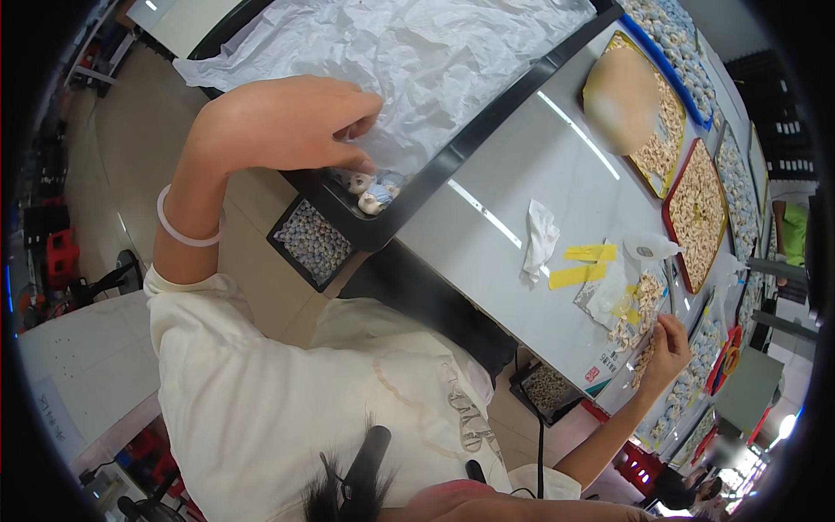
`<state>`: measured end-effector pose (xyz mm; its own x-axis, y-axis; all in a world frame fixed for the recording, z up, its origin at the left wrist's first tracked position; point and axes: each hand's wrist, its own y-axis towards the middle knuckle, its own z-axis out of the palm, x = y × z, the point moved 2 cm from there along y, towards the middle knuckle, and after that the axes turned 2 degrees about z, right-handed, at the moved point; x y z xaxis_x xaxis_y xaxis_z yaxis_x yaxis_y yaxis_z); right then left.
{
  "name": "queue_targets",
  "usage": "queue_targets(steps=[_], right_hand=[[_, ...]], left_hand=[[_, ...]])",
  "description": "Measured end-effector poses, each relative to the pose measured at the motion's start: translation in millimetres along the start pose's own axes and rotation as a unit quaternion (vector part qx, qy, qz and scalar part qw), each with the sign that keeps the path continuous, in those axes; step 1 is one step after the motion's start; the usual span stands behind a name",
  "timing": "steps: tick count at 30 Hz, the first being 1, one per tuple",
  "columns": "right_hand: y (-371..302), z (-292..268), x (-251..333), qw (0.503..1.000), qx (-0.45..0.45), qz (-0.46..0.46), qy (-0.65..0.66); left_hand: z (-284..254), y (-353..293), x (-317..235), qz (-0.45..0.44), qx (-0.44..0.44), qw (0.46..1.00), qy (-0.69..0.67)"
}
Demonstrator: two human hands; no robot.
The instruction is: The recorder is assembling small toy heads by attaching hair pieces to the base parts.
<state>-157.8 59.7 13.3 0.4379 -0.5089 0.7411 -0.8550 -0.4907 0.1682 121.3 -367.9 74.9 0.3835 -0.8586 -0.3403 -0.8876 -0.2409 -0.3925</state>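
My left hand (287, 126) is over the corner of a large black tray (487, 143), thumb and fingers apart. Just below the thumb tip, a small painted figurine (374, 193) in white and pale blue lies in that corner. Crumpled white sheeting (417, 61) lines the rest of the tray. On the far right, my right hand (670, 352) is at the table with thumb and fingertips pinched together. What they hold is too small to make out; a thin stick-like thing shows just above them. Beside this hand is a pile of small beige pieces (645, 300).
Yellow tape strips (578, 275), a crumpled tissue (541, 239) and a white squeeze bottle (651, 247) lie on the grey table (487, 217). A red tray (696, 261) and a yellow tray (657, 178) hold beige pieces. Below is a black bin (278, 248) of small bluish pieces.
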Motion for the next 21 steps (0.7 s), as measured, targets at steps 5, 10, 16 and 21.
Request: queue_targets(steps=[5, 10, 16, 21], right_hand=[[-2.5, -0.9, 2.8, 0.999, -0.03, 0.002, -0.012], [-0.5, 0.4, 6.7, 0.999, -0.032, 0.002, -0.011], [-3.7, 0.8, 10.6, 0.999, -0.03, -0.004, -0.014], [-8.9, -6.5, 11.3, 0.999, -0.039, -0.001, -0.01]], left_hand=[[-7.1, -13.2, -5.2, 0.026, -0.026, 0.999, -0.006], [1.8, -5.3, 2.6, 0.091, 0.007, 0.996, -0.023], [-0.7, 5.0, 4.2, 0.019, 0.112, 0.993, -0.018], [-6.1, 11.4, 6.7, -0.015, 0.145, 0.989, 0.007]])
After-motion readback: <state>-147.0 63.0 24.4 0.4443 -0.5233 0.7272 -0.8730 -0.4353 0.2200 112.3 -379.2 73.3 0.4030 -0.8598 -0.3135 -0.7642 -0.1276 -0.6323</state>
